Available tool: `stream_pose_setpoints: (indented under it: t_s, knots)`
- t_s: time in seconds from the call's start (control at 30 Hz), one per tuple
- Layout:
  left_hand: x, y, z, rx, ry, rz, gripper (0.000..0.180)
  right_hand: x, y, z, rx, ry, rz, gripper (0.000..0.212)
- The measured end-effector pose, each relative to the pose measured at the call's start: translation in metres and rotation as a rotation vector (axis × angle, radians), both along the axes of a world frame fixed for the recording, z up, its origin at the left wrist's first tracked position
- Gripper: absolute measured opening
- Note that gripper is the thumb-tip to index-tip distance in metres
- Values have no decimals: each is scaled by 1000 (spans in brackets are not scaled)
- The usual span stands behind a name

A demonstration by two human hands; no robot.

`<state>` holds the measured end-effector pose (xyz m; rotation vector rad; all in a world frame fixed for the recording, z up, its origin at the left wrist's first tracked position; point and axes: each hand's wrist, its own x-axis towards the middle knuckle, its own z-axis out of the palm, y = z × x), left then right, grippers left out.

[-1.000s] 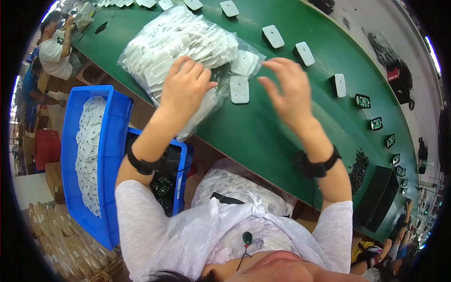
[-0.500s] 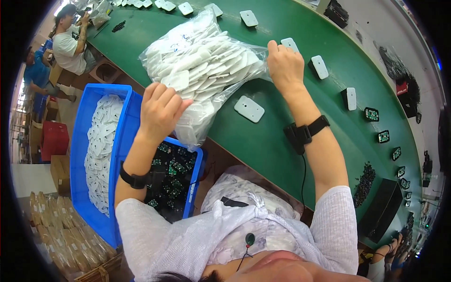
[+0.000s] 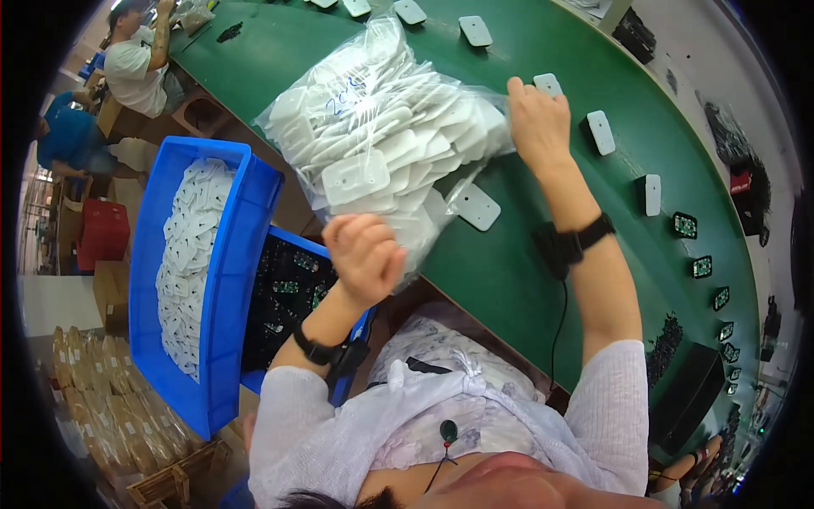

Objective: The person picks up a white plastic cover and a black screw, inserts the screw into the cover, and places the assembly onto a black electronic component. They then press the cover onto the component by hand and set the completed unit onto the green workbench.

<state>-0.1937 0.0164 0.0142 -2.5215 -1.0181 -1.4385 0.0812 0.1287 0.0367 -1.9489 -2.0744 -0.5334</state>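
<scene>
A large clear plastic bag [image 3: 309,157] full of flat white plastic covers [image 3: 356,176] lies on the green table [image 3: 500,267], with blue handwriting on its film. My right hand [image 3: 540,125] is closed on the bag's right edge, pinching the film. Curled at the bag's near edge, my left hand [image 3: 366,257] has its fingers closed around the film there; the pinch itself is partly hidden. One loose white cover [image 3: 478,209] lies on the table beside the bag, partly under its film. A black wristband with a small box sits on each of my wrists.
Left of me stands a blue bin [image 3: 222,339] of white pieces, beside a lower bin of circuit boards [image 3: 286,287]. White housings [image 3: 600,132] and green circuit boards [image 3: 685,226] line the table's far side. A black box [image 3: 691,399] lies at right. A co-worker [image 3: 136,64] sits far left.
My left hand has moved right and nearer to me along the bag's edge. The bag has shifted and spread, and its film now overlaps the loose cover. My right hand keeps its grip.
</scene>
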Motion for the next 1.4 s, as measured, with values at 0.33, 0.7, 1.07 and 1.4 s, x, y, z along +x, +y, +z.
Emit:
stream_pose_setpoints:
  t_s: [0.33,0.7,1.07,1.4]
  knots:
    - [32,38,-6,233,-110,-121,16,-97,-51,21,70,378,696,50]
    - [4,40,12,127,264,-21,12,-82,-48,3,91,333,619,55]
    - [31,96,69,-98,-24,10,16,-68,5,51,338,277,438,38]
    - [43,139,85,-349,439,438,57,-49,32,58,347,233,307,6]
